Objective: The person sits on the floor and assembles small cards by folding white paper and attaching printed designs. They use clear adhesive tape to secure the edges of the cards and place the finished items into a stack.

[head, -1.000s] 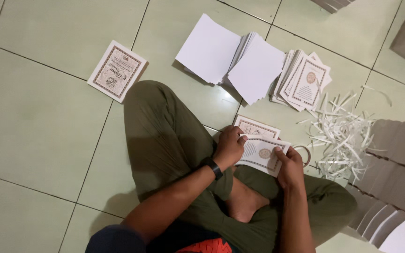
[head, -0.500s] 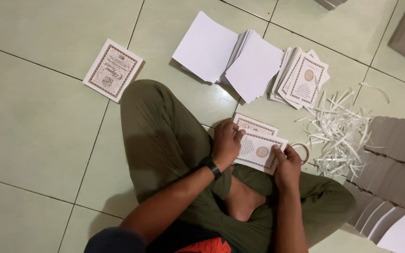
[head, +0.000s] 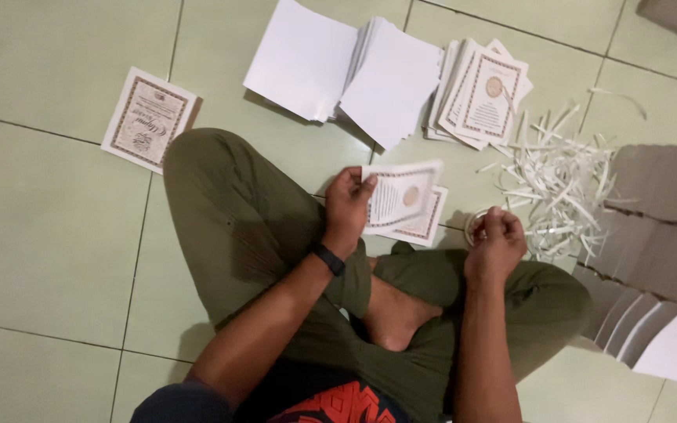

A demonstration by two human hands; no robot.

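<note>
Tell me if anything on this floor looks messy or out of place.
A loose heap of white paper strips lies scattered beside the right hand, and one bordered card sits alone, apart from the stacks.

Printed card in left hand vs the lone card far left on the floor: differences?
The card in the left hand is lifted off the floor and blurred; the lone card lies flat on the tiles, sharp. The held card overlaps another card; the lone card sits apart. Both are white with a dark ornate border.

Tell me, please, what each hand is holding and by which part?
The left hand pinches a bordered printed card by its left edge. The right hand is closed beside a tape roll; what it holds cannot be told.
</note>
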